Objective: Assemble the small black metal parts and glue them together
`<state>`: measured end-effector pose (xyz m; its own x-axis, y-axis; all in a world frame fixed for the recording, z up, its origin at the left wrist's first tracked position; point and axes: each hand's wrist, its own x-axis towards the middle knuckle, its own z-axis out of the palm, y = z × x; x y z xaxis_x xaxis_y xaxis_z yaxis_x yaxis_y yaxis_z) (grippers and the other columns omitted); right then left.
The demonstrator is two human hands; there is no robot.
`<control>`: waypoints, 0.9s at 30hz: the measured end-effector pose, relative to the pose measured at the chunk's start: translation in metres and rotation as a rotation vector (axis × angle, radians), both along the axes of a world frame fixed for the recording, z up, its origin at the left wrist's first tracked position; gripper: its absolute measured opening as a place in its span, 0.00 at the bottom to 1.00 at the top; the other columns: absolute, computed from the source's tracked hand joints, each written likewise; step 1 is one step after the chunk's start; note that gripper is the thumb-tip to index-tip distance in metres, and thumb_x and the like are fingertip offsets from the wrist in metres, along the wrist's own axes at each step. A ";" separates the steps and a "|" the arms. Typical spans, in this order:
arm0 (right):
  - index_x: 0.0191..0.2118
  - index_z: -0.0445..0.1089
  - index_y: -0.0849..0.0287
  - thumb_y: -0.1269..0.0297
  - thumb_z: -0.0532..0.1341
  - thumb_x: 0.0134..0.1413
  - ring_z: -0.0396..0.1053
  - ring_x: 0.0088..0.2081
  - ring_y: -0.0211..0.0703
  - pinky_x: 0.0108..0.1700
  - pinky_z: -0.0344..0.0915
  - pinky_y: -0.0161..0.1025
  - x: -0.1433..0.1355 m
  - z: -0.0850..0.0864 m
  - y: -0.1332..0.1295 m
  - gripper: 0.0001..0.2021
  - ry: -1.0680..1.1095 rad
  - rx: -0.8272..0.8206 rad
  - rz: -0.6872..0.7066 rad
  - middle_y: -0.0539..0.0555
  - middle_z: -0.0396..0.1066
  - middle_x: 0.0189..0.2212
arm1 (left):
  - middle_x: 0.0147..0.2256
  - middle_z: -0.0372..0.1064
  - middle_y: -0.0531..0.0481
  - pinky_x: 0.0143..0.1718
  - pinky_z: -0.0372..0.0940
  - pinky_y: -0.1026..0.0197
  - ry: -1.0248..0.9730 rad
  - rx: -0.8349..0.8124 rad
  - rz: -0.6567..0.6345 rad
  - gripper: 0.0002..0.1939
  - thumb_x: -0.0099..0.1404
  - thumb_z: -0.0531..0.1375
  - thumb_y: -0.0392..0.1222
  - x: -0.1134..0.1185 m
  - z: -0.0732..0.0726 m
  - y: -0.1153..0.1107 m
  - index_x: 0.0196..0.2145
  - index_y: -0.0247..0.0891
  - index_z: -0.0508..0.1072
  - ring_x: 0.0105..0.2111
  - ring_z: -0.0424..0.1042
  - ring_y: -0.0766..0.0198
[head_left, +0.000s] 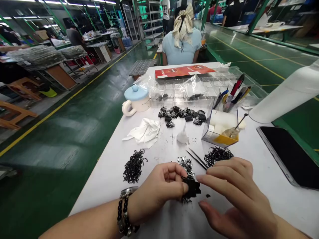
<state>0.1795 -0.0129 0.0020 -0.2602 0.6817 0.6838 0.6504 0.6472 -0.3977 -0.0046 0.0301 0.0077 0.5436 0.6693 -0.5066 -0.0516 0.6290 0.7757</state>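
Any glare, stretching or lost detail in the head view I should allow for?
Head view: pale glare on the green floor and glints on a plastic bag; head view: the white cylinder looks stretched and slanted at the right edge, probably lens distortion; head view: the black part in the left hand is so dark that its surface detail is hard to read.

Two bare hands, two heaps of small curved black parts, one blue-lidded cream mug are counted.
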 end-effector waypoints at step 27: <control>0.41 0.67 0.59 0.71 0.60 0.51 0.63 0.34 0.43 0.39 0.52 0.45 0.003 -0.004 0.002 0.09 0.041 -0.105 0.090 0.53 0.67 0.32 | 0.18 0.62 0.58 0.20 0.52 0.70 -0.022 0.102 -0.052 0.14 0.48 0.69 0.41 0.000 -0.005 0.001 0.31 0.33 0.72 0.18 0.59 0.76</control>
